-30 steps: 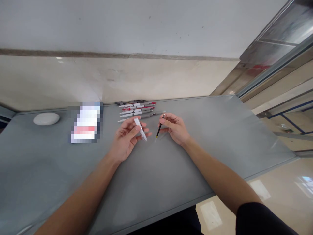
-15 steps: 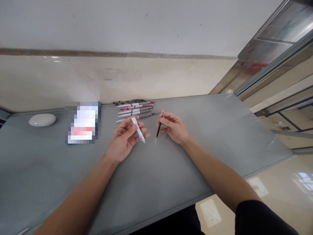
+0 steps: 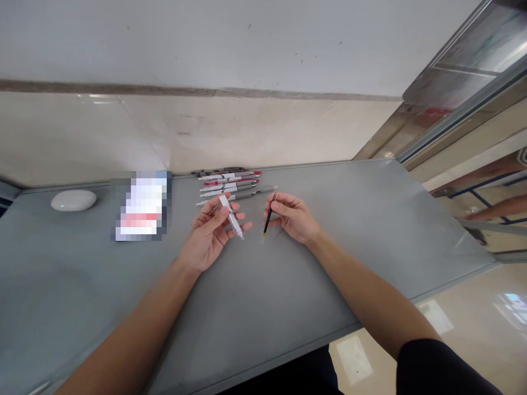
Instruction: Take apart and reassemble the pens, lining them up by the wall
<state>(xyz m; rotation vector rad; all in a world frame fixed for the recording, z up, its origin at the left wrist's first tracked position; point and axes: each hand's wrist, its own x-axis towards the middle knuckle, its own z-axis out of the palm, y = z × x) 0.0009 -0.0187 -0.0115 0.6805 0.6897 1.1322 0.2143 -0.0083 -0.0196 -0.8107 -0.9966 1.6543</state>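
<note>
My left hand (image 3: pixel 206 238) is closed on a white pen barrel (image 3: pixel 233 220), gripped between thumb and fingers with its tip slanting down to the right. A thin dark pen refill (image 3: pixel 268 220) is pinched by the thumb and fingertips of my right hand (image 3: pixel 297 219). The refill tilts, its yellowish and clear end pointing down. Barrel and refill are apart, both above the grey table (image 3: pixel 263 307). Just beyond my left hand lies a row of several pens (image 3: pixel 226 186), white, red, grey and black; its nearest ones are partly covered by my fingers.
To the left are a blurred-out phone-like object (image 3: pixel 142 211) and a white rounded object (image 3: pixel 73 201). A wall (image 3: pixel 247 131) runs along the table's back edge. At far right, bare limbs of another person (image 3: pixel 496 175) show beyond the table.
Both hands keep nearly the same pose, with the barrel and refill barely shifted. The view has moved slightly, and another person's limbs have come into sight at far right.
</note>
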